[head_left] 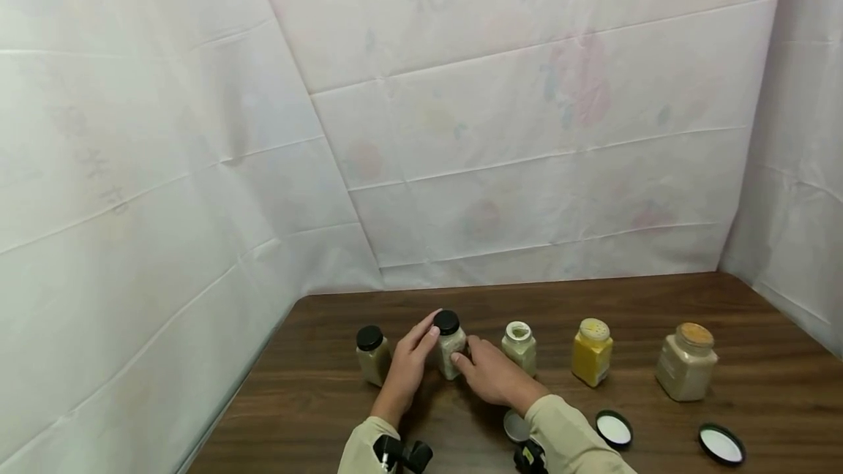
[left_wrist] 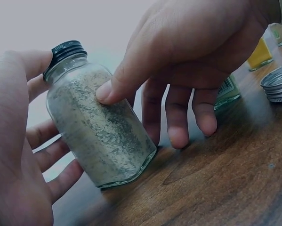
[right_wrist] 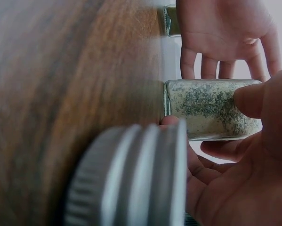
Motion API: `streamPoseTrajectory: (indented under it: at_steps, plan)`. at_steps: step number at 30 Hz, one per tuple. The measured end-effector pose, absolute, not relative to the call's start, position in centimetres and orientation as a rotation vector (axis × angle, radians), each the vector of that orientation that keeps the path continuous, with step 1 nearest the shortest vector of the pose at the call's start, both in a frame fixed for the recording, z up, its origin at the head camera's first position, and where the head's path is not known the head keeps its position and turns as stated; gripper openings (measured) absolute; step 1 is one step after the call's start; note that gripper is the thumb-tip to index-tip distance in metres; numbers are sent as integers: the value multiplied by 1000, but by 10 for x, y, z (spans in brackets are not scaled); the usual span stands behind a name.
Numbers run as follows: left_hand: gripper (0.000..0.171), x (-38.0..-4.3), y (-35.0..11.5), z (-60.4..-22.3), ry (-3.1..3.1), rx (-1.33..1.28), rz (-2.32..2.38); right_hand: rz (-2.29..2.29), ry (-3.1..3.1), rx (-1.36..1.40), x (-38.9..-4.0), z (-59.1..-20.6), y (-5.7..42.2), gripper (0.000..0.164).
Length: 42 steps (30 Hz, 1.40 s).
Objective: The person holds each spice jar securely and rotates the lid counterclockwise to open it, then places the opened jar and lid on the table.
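A clear glass jar (head_left: 451, 353) of pale grains with dark flecks stands between my two hands, its black lid (head_left: 447, 322) on. My left hand (head_left: 410, 360) is at the jar's left, thumb and forefinger pinching the lid; its other fingers spread beside the glass in the left wrist view. With my right hand (head_left: 495, 373) I hold the jar's body from the right. The thumb presses the front of the glass (left_wrist: 103, 127), and the right wrist view shows fingers behind it. The jar's base appears to be at the tabletop.
Left of my hands is a black-lidded jar (head_left: 373, 360). To the right stand uncovered jars: pale green (head_left: 520, 350), yellow (head_left: 592, 357) and a larger beige-filled one (head_left: 686, 368). Loose lids lie nearer on the wooden table (head_left: 276, 401): one grey (head_left: 516, 426), others white-lined (head_left: 614, 430), (head_left: 721, 445).
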<state>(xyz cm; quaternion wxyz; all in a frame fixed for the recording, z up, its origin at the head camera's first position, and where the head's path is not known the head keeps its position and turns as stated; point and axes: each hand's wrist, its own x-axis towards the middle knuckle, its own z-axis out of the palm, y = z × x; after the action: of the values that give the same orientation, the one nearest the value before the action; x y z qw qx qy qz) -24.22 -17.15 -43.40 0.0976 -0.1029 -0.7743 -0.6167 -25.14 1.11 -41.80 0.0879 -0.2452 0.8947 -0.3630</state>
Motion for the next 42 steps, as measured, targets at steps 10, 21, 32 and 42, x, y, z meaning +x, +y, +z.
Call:
streamPoseTrajectory:
  at_steps: [10, 21, 32, 42]
  plan:
    - [41, -236, -170, -426, -2300, -296, -1853, -1075, 2675, -730, -250, -418, 12, 60]
    - [39, -243, -174, -440, -2257, -265, -1824, -1073, 2695, -726, -250, -418, 10, 59]
    - [39, -234, -171, -425, -2251, -299, -1834, -1102, 2692, -731, -249, -417, 11, 57]
    - [39, -243, -173, -438, -2214, -254, -1888, -1108, 2693, -722, -249, -418, 10, 56]
